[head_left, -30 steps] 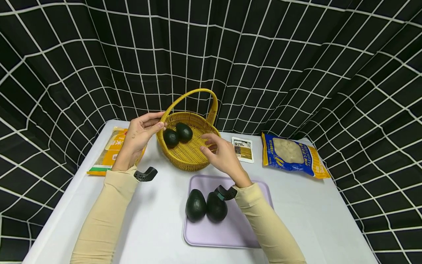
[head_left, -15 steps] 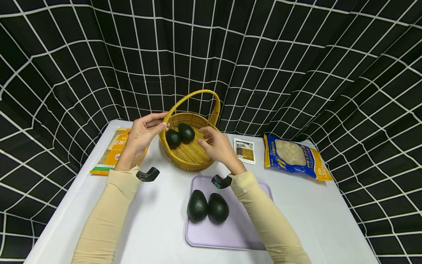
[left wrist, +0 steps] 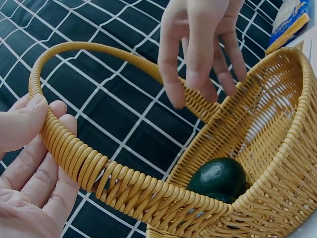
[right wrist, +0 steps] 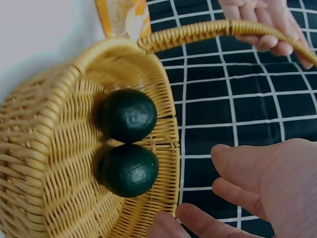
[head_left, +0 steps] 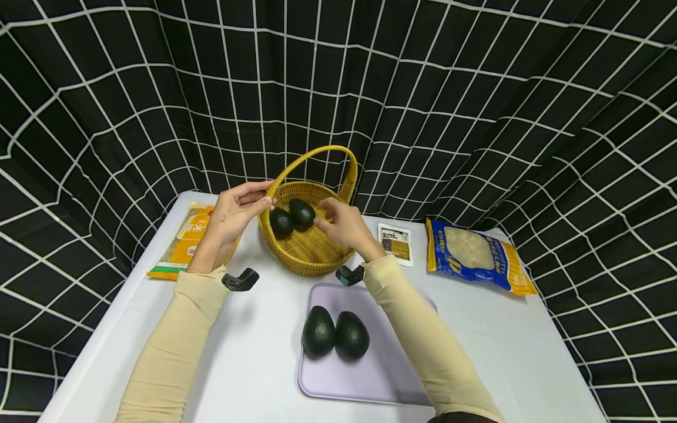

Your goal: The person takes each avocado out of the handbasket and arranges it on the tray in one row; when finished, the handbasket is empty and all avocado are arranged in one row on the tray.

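Note:
A yellow wicker basket [head_left: 309, 265] stands at the back of the table, with two dark green avocados, one [head_left: 281, 222] to the left of the other [head_left: 302, 212], inside it. My left hand [head_left: 233, 214] grips the left side of its arched handle [left wrist: 74, 153] between thumb and fingers. Over the basket's right side hovers my right hand [head_left: 346, 226], fingers loosely bent, holding nothing. Its fingertips [right wrist: 166, 225] show close to the basket rim in the right wrist view. Two more avocados, the left one [head_left: 319, 333] and the right one [head_left: 352, 336], lie side by side on a lilac tray [head_left: 344, 382].
An orange food bag [head_left: 182, 244] lies left of the basket, partly behind the left forearm. To the right are a small white packet [head_left: 395, 244] and a blue and yellow bag [head_left: 471, 252]. A black curtain with a white grid [head_left: 328, 70] hangs behind the table.
My right hand has moved left and slightly farther away over the basket, nearer the avocados in it. My left hand keeps its hold on the handle. The head view has shifted slightly.

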Demonstrator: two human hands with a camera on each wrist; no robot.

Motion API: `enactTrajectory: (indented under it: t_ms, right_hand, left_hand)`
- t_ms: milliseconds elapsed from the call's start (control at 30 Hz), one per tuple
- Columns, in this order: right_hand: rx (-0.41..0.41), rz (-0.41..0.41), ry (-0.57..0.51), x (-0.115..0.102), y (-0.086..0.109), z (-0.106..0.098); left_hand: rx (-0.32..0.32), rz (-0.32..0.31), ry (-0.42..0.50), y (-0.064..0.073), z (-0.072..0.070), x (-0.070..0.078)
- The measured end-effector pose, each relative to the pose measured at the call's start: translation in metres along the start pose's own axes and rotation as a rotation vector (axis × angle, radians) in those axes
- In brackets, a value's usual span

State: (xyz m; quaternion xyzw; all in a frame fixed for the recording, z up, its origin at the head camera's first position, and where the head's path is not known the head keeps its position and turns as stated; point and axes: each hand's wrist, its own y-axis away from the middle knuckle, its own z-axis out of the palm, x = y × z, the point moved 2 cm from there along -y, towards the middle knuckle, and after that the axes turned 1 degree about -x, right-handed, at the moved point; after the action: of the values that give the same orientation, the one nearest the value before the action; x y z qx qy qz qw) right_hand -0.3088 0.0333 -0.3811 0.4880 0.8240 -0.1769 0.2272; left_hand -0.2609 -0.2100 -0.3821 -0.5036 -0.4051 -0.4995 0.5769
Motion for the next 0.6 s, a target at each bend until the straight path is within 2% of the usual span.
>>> enactTrajectory:
  t_ms: [233,467,600]
  right_hand:
    - [-0.058,-0.001,0.036,-0.002,-0.019,0.003]
    - [-0.117,0.009,0.07,-0.001,-0.035,0.006]
    - [-0.154,0.002,0.102,0.001,-0.046,0.006]
  left_hand:
    - [0.009,-0.019,-0.047,0.001,-0.002,0.0]
    - [-0.003,-0.01,-0.006,-0.002,-0.002,0.0]
    - [0.006,-0.02,-0.02,-0.002,-0.002,0.0]
